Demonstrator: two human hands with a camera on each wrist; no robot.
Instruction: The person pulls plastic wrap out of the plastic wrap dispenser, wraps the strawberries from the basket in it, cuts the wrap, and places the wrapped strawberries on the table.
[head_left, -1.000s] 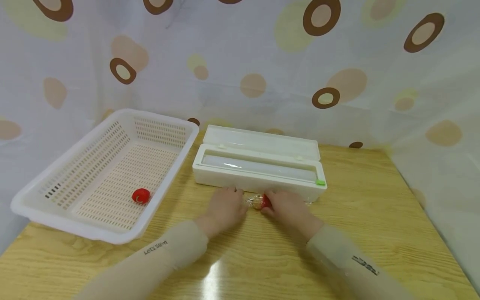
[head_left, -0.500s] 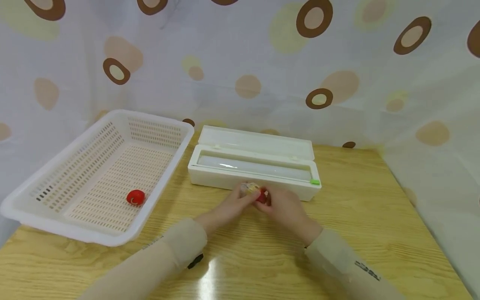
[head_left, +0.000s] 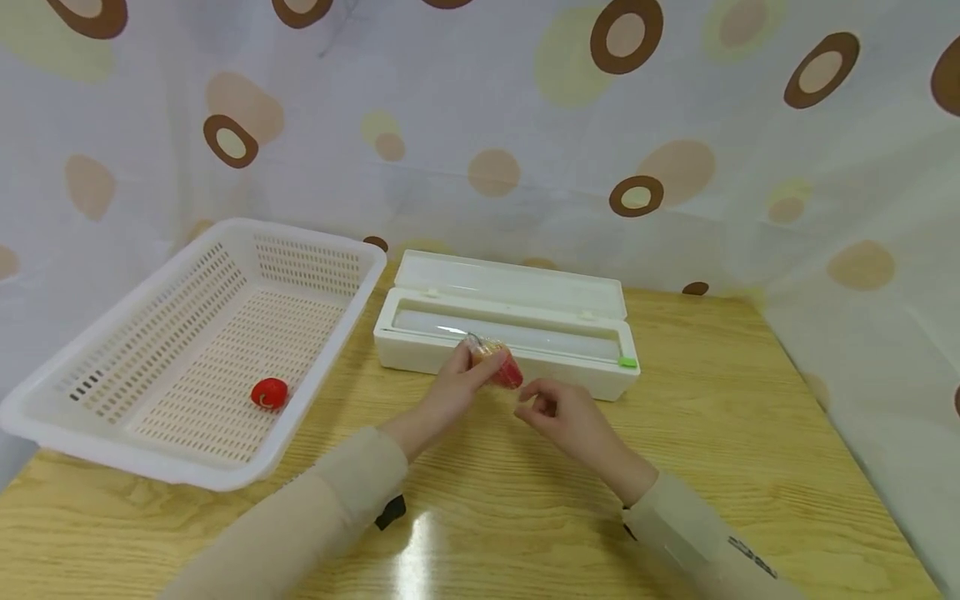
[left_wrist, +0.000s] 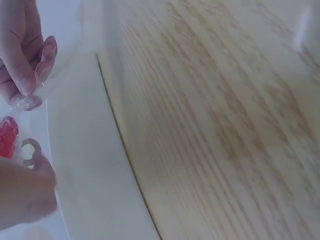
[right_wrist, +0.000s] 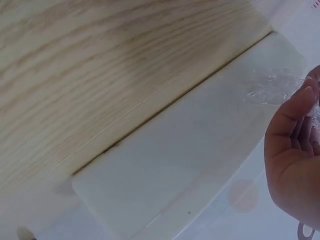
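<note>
At the left of the wooden desk (head_left: 712, 375) stands a long white plastic basket (head_left: 120, 454) with slotted walls, set off to one side, which probably leaves the near middle free for both hands. Inside it, by the right wall, lies a small rounded red object (head_left: 268, 393) with a pale curved mark; the basket seems to serve as its keeping place.

To the right, the left hand (head_left: 450, 392) is raised above the desk, its grip narrow and holding a red-and-yellow piece wrapped in shiny clear film (head_left: 508, 370). The piece is tilted, its red end towards the right, in front of the box; pinching it from the left looks meant to keep its red end within the other hand's reach.

Behind the piece, at the far middle, sits a long white rectangular box (head_left: 408, 354). Its flat white lid (head_left: 517, 287) is folded back to the far side, so the pale glossy roll (head_left: 577, 340) inside is exposed.

Just right of the piece, the right hand (head_left: 570, 417) has bent fingers, with thumb and forefinger near each other. Crinkled film shows by its fingertips in both wrist views, but I cannot tell whether the grip holds it. Farther right, a bright green tab (head_left: 627, 362) sits on the box's near edge.
</note>
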